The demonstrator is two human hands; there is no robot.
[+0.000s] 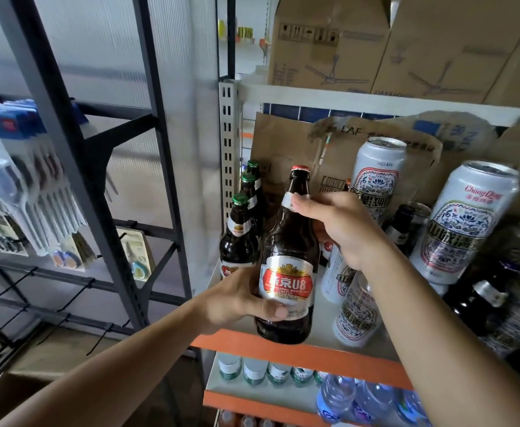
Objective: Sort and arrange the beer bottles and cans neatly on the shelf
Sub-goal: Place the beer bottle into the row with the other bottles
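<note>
A brown beer bottle (pixel 288 257) with a red cap and a red and silver label is held upright at the front edge of the shelf (pixel 298 354). My left hand (pixel 240 300) grips its lower body. My right hand (pixel 342 226) wraps its neck and shoulder. Three green-capped brown bottles (pixel 238 238) stand in a row at the shelf's left end, just behind it. White cans stand at the back (pixel 377 177) and right (pixel 465 223); others (pixel 355 315) lie beside my right wrist. Dark bottles (pixel 480 300) lie jumbled at the right.
Brown cardboard (pixel 286 140) lines the back of the shelf. Large boxes (pixel 329 41) fill the shelf above. Water bottles (pixel 335 396) stand on the shelves below. A dark metal rack (pixel 77 143) with hanging packaged goods stands to the left.
</note>
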